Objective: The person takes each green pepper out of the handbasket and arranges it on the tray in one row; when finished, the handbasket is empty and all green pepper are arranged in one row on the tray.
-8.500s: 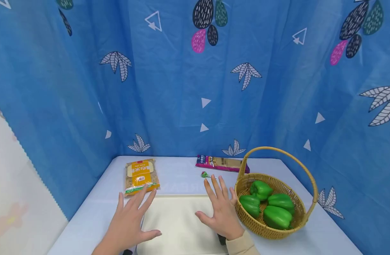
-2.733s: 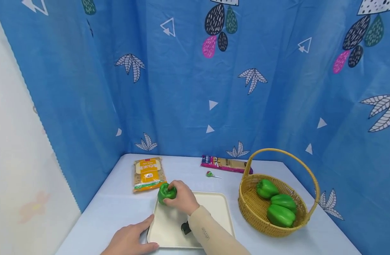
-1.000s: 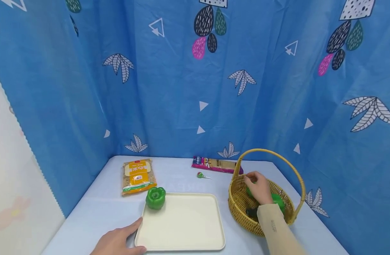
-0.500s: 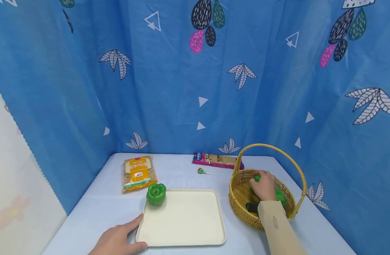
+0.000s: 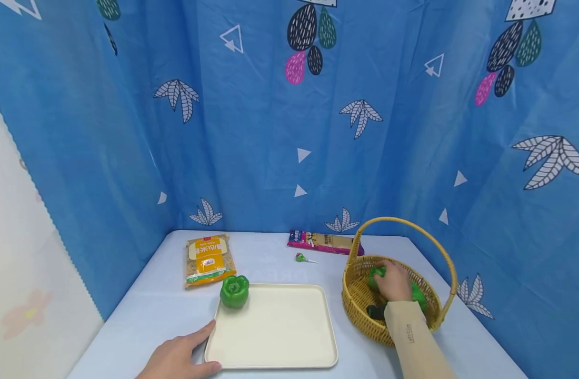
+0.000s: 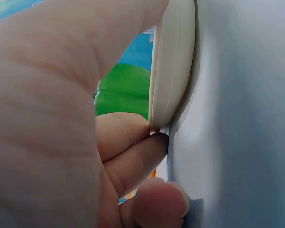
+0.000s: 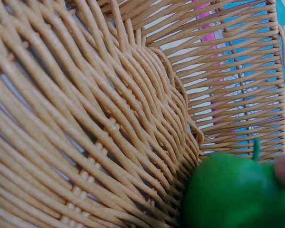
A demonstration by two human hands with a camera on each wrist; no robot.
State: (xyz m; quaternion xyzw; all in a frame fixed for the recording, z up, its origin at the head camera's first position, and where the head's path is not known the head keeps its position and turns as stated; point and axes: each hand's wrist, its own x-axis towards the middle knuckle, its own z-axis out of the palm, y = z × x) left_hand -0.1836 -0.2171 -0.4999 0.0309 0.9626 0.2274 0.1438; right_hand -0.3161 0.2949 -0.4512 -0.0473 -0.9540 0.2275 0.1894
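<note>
Inside the wicker basket on the right, my right hand grips a green bell pepper with fingers and thumb. Up close in the right wrist view, that bell pepper shows its stem, and one fingertip sits at its side. More green pepper shows behind my sleeve, partly hidden. Another green bell pepper stands at the far left corner of the cream tray. My left hand rests on the table, index finger and thumb extended and touching the tray's near left edge.
A yellow-labelled food bag lies behind the tray at the left. Toward the back are a lollipop and a long purple-and-gold packet. The tall basket handle arches over the basket. A blue curtain surrounds the table.
Both hands were raised and spread at first. My right hand set one bell pepper on the tray, then returned to the basket and took hold of another. My left hand came down to the tray's edge.
</note>
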